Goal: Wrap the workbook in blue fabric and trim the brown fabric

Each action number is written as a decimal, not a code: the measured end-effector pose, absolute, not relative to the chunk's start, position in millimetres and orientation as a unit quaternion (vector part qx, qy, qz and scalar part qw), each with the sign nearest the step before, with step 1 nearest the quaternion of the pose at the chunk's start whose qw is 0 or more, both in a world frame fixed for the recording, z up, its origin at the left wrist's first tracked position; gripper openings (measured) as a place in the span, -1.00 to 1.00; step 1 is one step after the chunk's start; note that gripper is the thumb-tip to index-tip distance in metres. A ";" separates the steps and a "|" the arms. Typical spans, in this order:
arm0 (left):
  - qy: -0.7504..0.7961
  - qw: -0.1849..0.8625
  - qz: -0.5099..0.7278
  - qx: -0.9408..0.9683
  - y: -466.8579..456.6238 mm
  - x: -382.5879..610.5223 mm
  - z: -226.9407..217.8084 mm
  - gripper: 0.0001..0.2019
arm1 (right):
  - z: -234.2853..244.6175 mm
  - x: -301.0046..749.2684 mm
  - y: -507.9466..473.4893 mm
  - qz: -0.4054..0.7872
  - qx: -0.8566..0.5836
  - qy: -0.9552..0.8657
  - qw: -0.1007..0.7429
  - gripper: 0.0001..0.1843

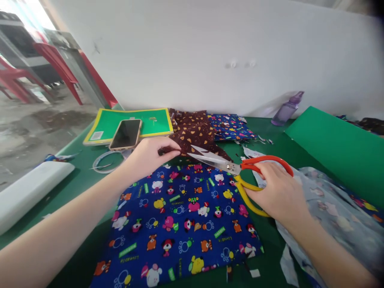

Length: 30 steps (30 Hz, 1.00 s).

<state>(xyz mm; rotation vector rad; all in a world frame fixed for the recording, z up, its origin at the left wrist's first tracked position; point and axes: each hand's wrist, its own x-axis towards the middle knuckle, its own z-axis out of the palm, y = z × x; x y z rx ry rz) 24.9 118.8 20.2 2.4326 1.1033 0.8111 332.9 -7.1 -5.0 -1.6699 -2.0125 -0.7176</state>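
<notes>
My left hand (150, 154) pinches the near edge of a brown patterned cloth (196, 134) lying beyond a blue cartoon-print cloth (183, 224). My right hand (279, 192) grips scissors (237, 170) with one orange and one yellow handle. The blades are spread apart and point left at the brown cloth, close to my left fingertips. The blue cloth lies flat on the green table (270, 236) under both forearms.
A phone (126, 134) rests on a green book (120, 126) at the back left. A tape roll (105, 162), a white box (27, 192), a purple bottle (288, 109), a green board (339, 148), grey cloth (336, 216) and more blue cloth (231, 127) surround the work.
</notes>
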 end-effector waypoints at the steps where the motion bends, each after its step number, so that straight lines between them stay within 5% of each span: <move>1: 0.379 0.163 0.275 0.869 117.3 25.4 21.9 -0.83 | -5.9 332.2 -7.3 -0.264 -0.595 -0.730 0.208 -0.61; 8: 0.309 0.017 0.199 0.930 111.4 30.0 22.0 -0.84 | -4.2 328.2 -11.5 -0.285 -0.561 -0.758 0.169 -0.59; 20: 0.358 0.087 0.213 0.905 106.9 31.8 26.9 -0.85 | -3.8 328.5 -11.3 -0.281 -0.564 -0.762 0.150 -0.55; 30: 0.386 0.035 0.213 0.897 110.7 25.7 27.6 -0.80 | -5.8 326.4 -14.5 -0.294 -0.557 -0.758 0.172 -0.58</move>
